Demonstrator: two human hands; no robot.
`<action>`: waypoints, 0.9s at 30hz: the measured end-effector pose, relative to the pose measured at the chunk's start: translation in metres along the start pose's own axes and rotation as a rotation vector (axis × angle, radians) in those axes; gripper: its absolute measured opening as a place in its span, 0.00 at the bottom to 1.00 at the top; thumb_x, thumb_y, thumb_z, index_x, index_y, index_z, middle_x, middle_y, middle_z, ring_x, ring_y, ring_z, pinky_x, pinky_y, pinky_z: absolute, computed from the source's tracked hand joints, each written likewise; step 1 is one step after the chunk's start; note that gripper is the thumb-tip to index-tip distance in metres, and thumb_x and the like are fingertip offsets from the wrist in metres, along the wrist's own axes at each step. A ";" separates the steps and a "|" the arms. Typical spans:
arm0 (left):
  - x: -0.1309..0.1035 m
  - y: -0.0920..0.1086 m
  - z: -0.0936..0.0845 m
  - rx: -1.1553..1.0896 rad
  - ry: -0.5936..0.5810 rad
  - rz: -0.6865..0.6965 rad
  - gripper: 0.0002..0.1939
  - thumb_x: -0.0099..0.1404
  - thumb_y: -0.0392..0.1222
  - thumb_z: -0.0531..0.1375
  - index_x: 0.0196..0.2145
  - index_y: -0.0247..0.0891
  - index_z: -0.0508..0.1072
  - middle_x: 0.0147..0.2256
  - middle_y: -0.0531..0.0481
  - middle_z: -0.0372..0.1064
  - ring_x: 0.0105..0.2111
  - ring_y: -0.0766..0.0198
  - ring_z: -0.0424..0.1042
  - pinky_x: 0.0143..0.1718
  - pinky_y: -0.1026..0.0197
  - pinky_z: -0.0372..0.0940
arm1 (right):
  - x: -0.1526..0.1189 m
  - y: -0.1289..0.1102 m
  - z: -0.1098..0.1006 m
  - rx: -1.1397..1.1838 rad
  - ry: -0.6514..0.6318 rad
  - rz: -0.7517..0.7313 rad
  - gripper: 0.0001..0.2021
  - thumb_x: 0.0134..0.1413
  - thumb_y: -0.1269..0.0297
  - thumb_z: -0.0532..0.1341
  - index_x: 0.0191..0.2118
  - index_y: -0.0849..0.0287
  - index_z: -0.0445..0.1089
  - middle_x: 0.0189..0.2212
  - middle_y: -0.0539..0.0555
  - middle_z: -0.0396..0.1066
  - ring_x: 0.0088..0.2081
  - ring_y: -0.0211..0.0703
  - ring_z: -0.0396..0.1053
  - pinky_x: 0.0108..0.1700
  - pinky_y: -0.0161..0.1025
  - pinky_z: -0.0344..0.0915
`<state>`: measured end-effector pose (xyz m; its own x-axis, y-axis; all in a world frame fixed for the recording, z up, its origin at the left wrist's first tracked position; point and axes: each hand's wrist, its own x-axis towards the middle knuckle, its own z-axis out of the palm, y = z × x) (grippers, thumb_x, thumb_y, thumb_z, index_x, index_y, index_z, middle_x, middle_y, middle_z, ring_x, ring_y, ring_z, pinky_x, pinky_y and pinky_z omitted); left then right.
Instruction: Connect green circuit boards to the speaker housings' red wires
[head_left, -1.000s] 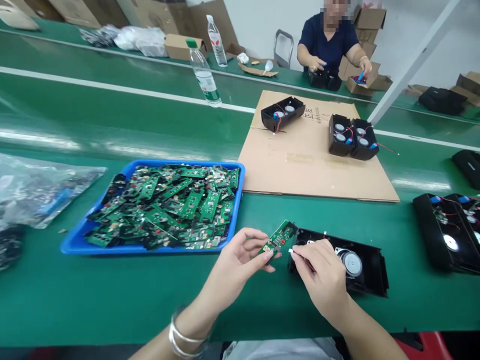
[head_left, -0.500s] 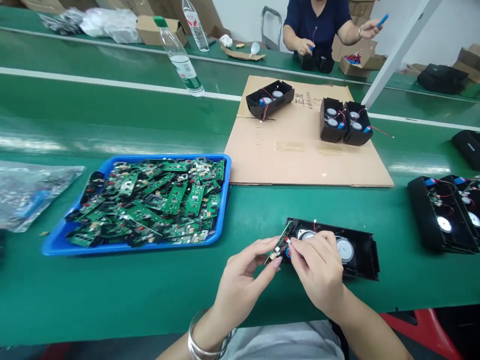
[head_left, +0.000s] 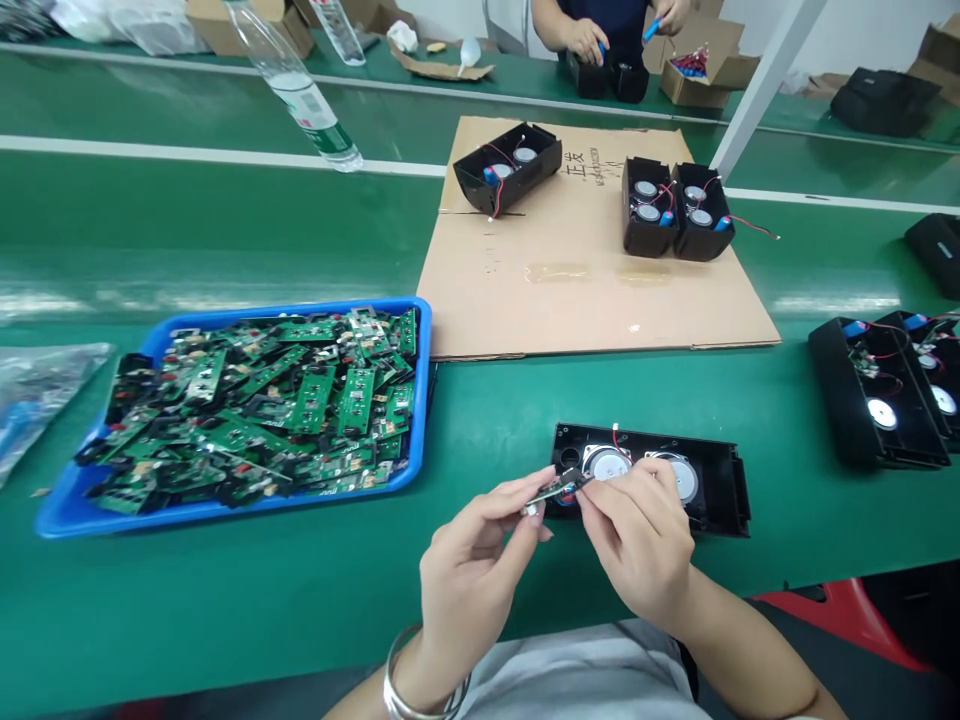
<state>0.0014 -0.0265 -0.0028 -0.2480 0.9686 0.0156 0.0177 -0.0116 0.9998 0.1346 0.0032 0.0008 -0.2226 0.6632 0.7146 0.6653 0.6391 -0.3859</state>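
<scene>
In my left hand (head_left: pixel 472 560), a small green circuit board (head_left: pixel 556 488) is pinched between thumb and fingers, tilted almost edge-on. My right hand (head_left: pixel 646 540) is closed at the board's right end; its fingertips are pressed together, and what they grip is too small to make out. Just behind both hands lies an open black speaker housing (head_left: pixel 716 500) with two round speakers (head_left: pixel 684 480) in it. A short red wire with a white plug (head_left: pixel 616 428) stands up at its far edge. Part of the housing's near side is hidden by my hands.
To the left is a blue tray (head_left: pixel 424 400) heaped with circuit boards. A cardboard sheet (head_left: pixel 570 315) at the back carries three open black housings (head_left: pixel 651 235). More housings (head_left: pixel 840 400) stand at right. A water bottle (head_left: pixel 311 110) stands behind the tray; a co-worker (head_left: pixel 604 30) sits opposite.
My left hand has turned the circuit board flatter, from its face showing to nearly edge-on. The right hand stays at its end. The view has tilted down; the co-worker's raised hand has lowered.
</scene>
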 end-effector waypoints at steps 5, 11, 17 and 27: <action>0.002 -0.006 -0.002 0.075 -0.033 0.002 0.04 0.59 0.42 0.63 0.32 0.41 0.75 0.37 0.48 0.79 0.30 0.57 0.78 0.19 0.63 0.73 | 0.000 -0.001 0.000 -0.022 -0.002 -0.034 0.04 0.56 0.78 0.59 0.36 0.64 0.66 0.21 0.51 0.71 0.22 0.36 0.64 0.30 0.41 0.60; 0.003 -0.015 -0.006 0.124 -0.072 0.078 0.04 0.58 0.38 0.63 0.34 0.42 0.76 0.37 0.49 0.79 0.36 0.55 0.78 0.28 0.60 0.75 | 0.001 -0.001 -0.002 -0.052 -0.010 -0.041 0.04 0.57 0.78 0.58 0.38 0.64 0.66 0.21 0.51 0.71 0.22 0.36 0.63 0.31 0.41 0.60; 0.005 -0.007 -0.005 0.162 -0.108 0.186 0.10 0.55 0.31 0.63 0.35 0.42 0.77 0.37 0.48 0.79 0.35 0.57 0.77 0.25 0.63 0.72 | 0.001 0.004 -0.003 -0.045 -0.072 -0.086 0.05 0.59 0.78 0.55 0.40 0.67 0.66 0.23 0.53 0.72 0.23 0.38 0.64 0.31 0.42 0.59; 0.008 0.004 -0.006 0.208 -0.193 0.415 0.14 0.53 0.26 0.61 0.34 0.43 0.77 0.28 0.50 0.78 0.26 0.59 0.75 0.30 0.56 0.74 | 0.006 0.007 -0.013 0.023 -0.123 -0.152 0.08 0.61 0.77 0.52 0.41 0.66 0.67 0.24 0.53 0.72 0.22 0.36 0.63 0.31 0.42 0.59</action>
<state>-0.0067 -0.0203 0.0019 0.0047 0.9213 0.3889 0.2744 -0.3751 0.8854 0.1476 0.0066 0.0102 -0.4053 0.6000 0.6897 0.6012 0.7433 -0.2933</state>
